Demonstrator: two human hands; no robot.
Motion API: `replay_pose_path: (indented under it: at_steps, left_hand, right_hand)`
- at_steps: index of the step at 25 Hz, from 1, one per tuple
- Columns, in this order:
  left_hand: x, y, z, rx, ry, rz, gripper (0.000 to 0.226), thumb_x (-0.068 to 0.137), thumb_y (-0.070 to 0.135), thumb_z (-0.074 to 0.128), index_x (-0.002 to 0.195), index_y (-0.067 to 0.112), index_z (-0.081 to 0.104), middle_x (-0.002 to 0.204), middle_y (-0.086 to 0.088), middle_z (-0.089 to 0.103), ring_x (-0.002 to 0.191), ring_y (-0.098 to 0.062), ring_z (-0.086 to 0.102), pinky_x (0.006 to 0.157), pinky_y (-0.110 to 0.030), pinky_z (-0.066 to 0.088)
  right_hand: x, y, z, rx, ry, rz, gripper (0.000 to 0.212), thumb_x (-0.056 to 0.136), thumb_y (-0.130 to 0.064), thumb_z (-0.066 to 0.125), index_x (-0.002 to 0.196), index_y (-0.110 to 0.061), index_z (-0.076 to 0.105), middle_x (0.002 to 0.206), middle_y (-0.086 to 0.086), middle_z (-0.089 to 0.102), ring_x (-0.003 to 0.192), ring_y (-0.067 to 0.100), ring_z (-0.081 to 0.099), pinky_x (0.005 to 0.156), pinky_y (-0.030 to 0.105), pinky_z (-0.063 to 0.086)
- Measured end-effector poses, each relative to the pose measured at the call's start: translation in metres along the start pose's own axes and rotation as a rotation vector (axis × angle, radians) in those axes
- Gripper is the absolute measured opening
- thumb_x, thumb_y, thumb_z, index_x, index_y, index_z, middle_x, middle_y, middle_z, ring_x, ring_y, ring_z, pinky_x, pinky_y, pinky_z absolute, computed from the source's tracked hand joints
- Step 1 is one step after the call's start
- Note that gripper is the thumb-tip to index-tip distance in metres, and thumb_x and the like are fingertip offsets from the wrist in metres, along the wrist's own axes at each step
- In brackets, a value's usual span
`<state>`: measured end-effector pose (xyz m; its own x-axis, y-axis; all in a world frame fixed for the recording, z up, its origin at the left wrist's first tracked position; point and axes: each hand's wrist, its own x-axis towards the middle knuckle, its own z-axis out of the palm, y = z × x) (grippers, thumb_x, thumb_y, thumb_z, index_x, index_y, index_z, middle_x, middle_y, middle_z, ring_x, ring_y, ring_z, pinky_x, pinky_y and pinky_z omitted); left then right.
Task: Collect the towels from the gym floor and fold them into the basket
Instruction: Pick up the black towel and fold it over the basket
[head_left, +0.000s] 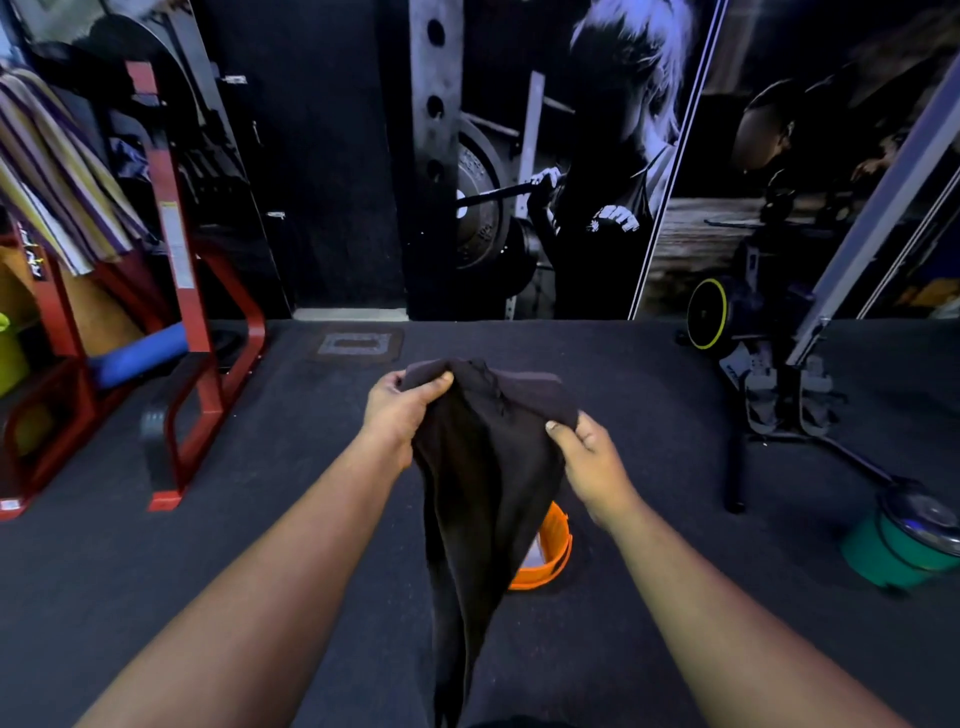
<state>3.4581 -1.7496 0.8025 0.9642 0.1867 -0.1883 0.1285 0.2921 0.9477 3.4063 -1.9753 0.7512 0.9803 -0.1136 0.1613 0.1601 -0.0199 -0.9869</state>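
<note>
Your left hand pinches the upper edge of a dark towel between thumb and curled fingers; your right hand grips the same edge at the other end, thumb on top. The towel is held up in the air between both hands and hangs in long folds toward the near edge of the floor. Behind its lower part, partly hidden, an orange basket stands on the floor mid-field. Toward the right edge of the floor sits a green container with a dark lid, beside a black machine base with a yellow-rimmed wheel. At the left edge stands a red metal frame bearing a white label too small to read, with a striped cloth draped above it. The back wall carries a weightlifting mural; the writing on the shirt there is illegible.
</note>
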Motion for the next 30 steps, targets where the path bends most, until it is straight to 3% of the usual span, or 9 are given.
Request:
replay_pose_path:
  at_steps: [7,11,14,16,19,23,25,28,30]
  left_hand:
    - [0.005,-0.012,-0.022,-0.245,-0.132,0.069,0.065,0.076,0.023,0.086,0.132,0.012,0.056,0.124,-0.006,0.071,0.111,-0.022,0.068,0.093,-0.037,0.057]
    - [-0.015,-0.062,-0.041,0.309,-0.556,-0.065,0.056,0.066,0.02,0.092,0.117,0.013,0.071,0.112,-0.007,0.076,0.104,-0.025,0.07,0.088,-0.038,0.059]
    - [-0.015,-0.054,-0.021,0.121,-0.436,-0.105,0.021,0.09,0.003,0.065,0.109,0.011,0.072,0.106,-0.009,0.077,0.097,-0.025,0.07,0.082,-0.033,0.057]
    - [-0.01,-0.025,0.0,0.013,-0.341,-0.113,0.021,0.094,0.0,0.052,0.104,0.007,0.068,0.094,-0.012,0.075,0.088,-0.028,0.069,0.075,-0.032,0.056]
    - [-0.007,0.001,0.008,-0.134,-0.337,-0.129,0.02,0.095,0.015,0.058,0.11,0.008,0.069,0.096,-0.012,0.076,0.088,-0.026,0.071,0.082,-0.034,0.057]
    - [-0.023,-0.049,-0.028,0.449,-0.663,-0.077,0.045,0.081,0.009,0.081,0.123,0.013,0.067,0.118,-0.001,0.075,0.112,-0.018,0.069,0.101,-0.032,0.053]
    - [-0.029,-0.065,-0.028,0.493,-0.603,-0.058,0.04,0.081,0.002,0.077,0.119,0.012,0.069,0.112,-0.004,0.077,0.11,-0.027,0.07,0.096,-0.032,0.055]
    - [-0.032,-0.045,-0.011,0.142,-0.352,-0.09,0.03,0.09,-0.002,0.061,0.117,0.006,0.068,0.108,-0.014,0.076,0.107,-0.034,0.07,0.091,-0.035,0.057]
    - [-0.03,-0.022,0.002,0.013,-0.351,-0.102,0.023,0.095,0.0,0.057,0.113,0.008,0.069,0.103,-0.013,0.077,0.097,-0.027,0.073,0.083,-0.032,0.06]
  right_hand:
    - [0.007,-0.024,0.007,0.234,0.086,0.182,0.024,0.103,-0.007,0.05,0.11,-0.017,0.071,0.109,0.006,0.077,0.102,0.02,0.07,0.093,0.034,0.055]
    - [0.012,-0.043,0.005,0.383,0.098,0.219,0.018,0.102,-0.01,0.054,0.11,-0.015,0.069,0.104,0.008,0.077,0.098,0.021,0.072,0.09,0.035,0.057]
    - [0.002,-0.043,-0.015,0.473,0.055,0.269,0.016,0.102,-0.018,0.056,0.115,-0.018,0.065,0.103,0.0,0.077,0.092,0.012,0.073,0.081,0.027,0.061]
    - [-0.016,-0.031,-0.022,0.24,-0.153,0.396,0.015,0.099,-0.015,0.061,0.114,-0.014,0.065,0.1,0.001,0.078,0.09,0.013,0.074,0.075,0.024,0.059]
    - [-0.03,-0.028,-0.015,0.204,-0.189,0.42,0.012,0.099,-0.002,0.057,0.104,-0.011,0.064,0.092,0.001,0.079,0.086,0.017,0.072,0.07,0.022,0.057]
    - [-0.007,-0.046,-0.011,0.357,0.033,0.329,0.011,0.103,-0.009,0.052,0.096,-0.018,0.054,0.082,-0.003,0.076,0.081,0.016,0.069,0.07,0.033,0.055]
    - [0.007,-0.041,-0.017,0.367,0.043,0.289,0.006,0.103,-0.014,0.055,0.105,-0.017,0.059,0.094,-0.001,0.077,0.092,0.018,0.069,0.076,0.033,0.057]
    - [0.001,-0.024,-0.027,0.541,0.085,0.289,0.049,0.091,-0.034,0.071,0.133,-0.022,0.05,0.122,0.004,0.07,0.113,0.023,0.067,0.093,0.037,0.056]
    - [-0.017,-0.003,-0.028,0.366,-0.118,0.37,0.084,0.064,-0.049,0.091,0.132,-0.015,0.055,0.123,0.004,0.071,0.114,0.02,0.068,0.093,0.033,0.057]
